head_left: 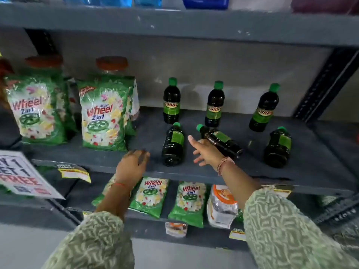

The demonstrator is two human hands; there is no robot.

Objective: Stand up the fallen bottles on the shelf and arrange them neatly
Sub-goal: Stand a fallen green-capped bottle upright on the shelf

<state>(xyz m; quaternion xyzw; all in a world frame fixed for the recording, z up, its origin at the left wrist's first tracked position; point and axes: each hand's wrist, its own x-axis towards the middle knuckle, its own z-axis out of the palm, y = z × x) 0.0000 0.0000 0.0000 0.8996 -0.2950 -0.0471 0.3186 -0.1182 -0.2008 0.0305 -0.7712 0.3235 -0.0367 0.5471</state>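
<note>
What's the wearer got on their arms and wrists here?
Both arms wear loose pale green sleeves with a white wavy print. The left hand has a thin red thread at the wrist; the right hand has a beaded bracelet. No gloves.

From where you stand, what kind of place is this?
Most likely a shop aisle: a metal shelf carries price tags, identical detergent packets and green-capped bottles, beside a promotional "free" sign.

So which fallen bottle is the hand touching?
The middle fallen bottle, cap pointing up-left; the right hand rests against it. The other two lie untouched.
</note>
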